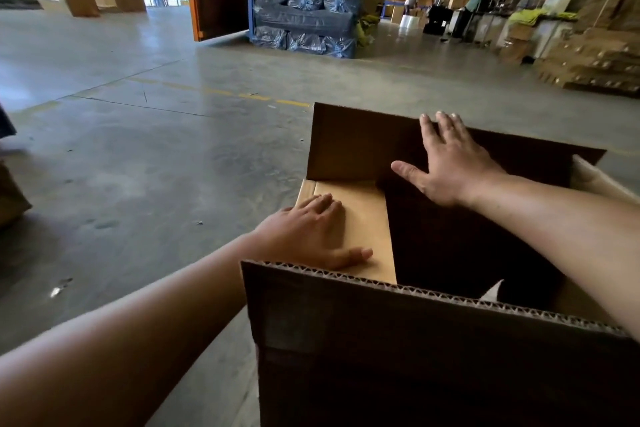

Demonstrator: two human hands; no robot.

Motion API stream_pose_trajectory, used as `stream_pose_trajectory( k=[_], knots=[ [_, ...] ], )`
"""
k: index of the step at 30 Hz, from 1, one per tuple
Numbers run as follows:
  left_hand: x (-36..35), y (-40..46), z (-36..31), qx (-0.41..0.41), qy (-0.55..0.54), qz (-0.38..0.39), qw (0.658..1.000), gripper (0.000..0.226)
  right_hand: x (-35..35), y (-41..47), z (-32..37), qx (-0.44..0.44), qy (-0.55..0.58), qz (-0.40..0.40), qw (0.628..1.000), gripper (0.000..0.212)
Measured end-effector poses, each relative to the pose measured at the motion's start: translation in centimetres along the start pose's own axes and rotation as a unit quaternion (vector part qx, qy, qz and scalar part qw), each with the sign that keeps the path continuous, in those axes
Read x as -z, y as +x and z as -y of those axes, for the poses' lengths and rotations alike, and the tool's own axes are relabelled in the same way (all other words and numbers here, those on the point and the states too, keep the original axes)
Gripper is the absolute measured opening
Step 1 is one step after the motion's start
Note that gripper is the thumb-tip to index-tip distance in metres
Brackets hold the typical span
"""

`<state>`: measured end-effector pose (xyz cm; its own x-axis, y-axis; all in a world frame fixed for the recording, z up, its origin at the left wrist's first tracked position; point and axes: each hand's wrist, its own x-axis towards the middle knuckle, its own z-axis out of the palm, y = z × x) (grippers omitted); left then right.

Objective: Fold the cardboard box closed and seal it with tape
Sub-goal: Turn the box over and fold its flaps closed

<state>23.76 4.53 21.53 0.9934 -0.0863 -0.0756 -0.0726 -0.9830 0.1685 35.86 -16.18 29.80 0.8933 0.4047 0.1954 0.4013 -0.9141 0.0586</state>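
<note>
folding flaps | cardboard box [415,340] stood open on the floor [156,166], near right | left hand [311,239] lay flat, fingers spread, on left flap [360,215] | right hand [450,166] pressed far flap [353,146], fingers wide | best: hold left flap level, draw far flap over.

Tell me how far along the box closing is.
Early. Done: the left side flap is folded down under the left hand. In hand: the right hand presses the far flap, which stands upright. Left: the near flap, the right side, and taping; no tape visible.
</note>
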Motion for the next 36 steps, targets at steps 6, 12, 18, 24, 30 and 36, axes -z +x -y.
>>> stream_pose_trajectory(
  k=[6,12,18,24,30,36],
  knots=[
    [-0.7,2.3,0.1,0.015,-0.006,-0.009,1.0,0.11,-0.5,-1.1,0.2,0.005,0.007,0.003,1.0,0.098],
    [-1.9,1.7,-0.1,0.015,0.062,-0.011,0.998,0.119,-0.1,-0.9,0.0,0.006,-0.044,0.024,0.999,0.1],
    [-2.0,2.3,0.2,0.015,0.066,0.01,0.998,0.12,1.1,1.6,-0.7,0.027,-0.087,0.057,0.994,0.1],
    [-2.3,2.3,0.2,0.017,0.068,-0.008,0.997,0.12,-0.8,0.8,-0.7,0.002,-0.034,0.052,0.998,0.1],
    [-1.9,1.7,0.0,0.014,0.065,-0.016,0.998,0.117,-0.1,0.1,-1.0,0.025,-0.023,0.051,0.998,0.097],
    [-0.9,1.8,-0.2,0.012,0.059,0.012,0.998,0.114,2.9,-3.3,-5.2,0.046,-0.009,0.075,0.996,0.092]
  ],
)
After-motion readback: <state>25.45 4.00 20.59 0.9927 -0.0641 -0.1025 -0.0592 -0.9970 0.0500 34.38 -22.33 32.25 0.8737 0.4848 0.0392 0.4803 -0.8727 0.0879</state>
